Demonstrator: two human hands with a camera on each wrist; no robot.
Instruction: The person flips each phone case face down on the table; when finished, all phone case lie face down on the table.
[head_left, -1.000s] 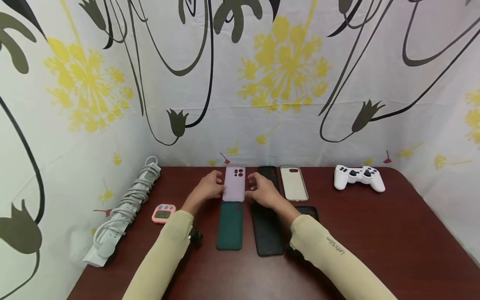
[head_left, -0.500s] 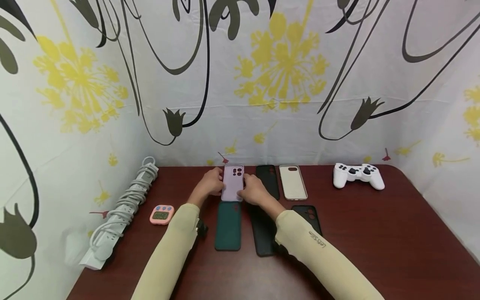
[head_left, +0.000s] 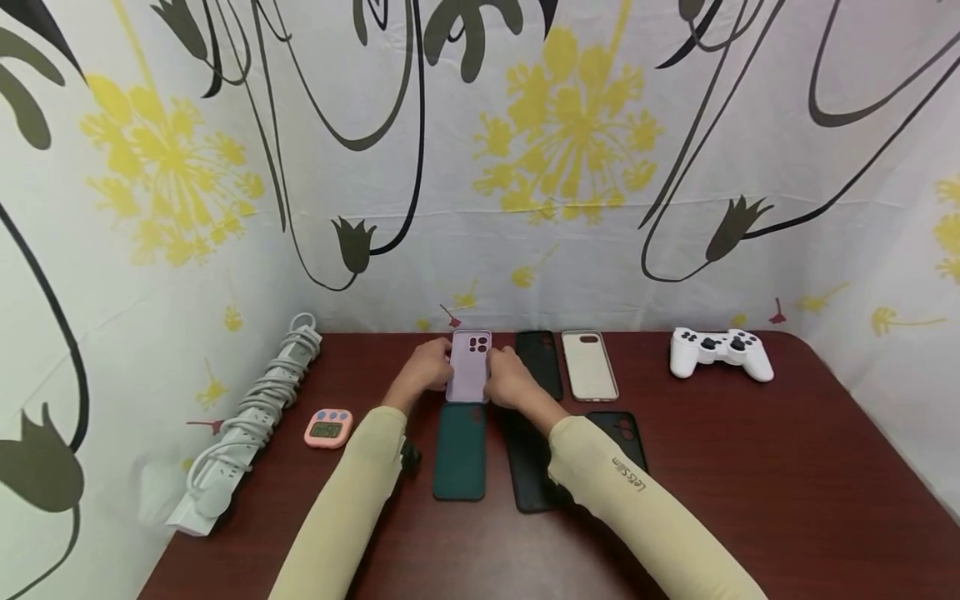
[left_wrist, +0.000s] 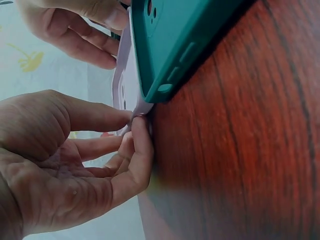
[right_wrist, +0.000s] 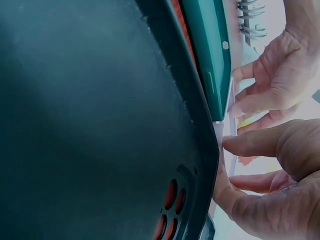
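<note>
A lilac phone case (head_left: pixel 468 371) lies at the far side of the table, camera cutouts at its far end. My left hand (head_left: pixel 427 367) pinches its left edge; in the left wrist view, thumb and index finger of the left hand (left_wrist: pixel 80 165) meet at the case's near corner. On the opposite side my right hand (head_left: pixel 512 379) grips the right edge, with the thumb of the right hand (right_wrist: pixel 270 175) on the case's side in the right wrist view. Directly below the lilac case, end to end, lies a dark green phone case (head_left: pixel 460 454).
Right of these lie a black case (head_left: pixel 538 362) at the back, another black case (head_left: pixel 528 475) in front, partly under my right arm, and a third (head_left: pixel 626 429). Farther out are a cream case (head_left: pixel 590 367), a white game controller (head_left: pixel 720 354), a pink timer (head_left: pixel 327 428) and a cord-wrapped power strip (head_left: pixel 251 425).
My right hand has moved left onto the lilac case's right edge, and my left fingers have closed on its left edge. The case stays in nearly the same place.
</note>
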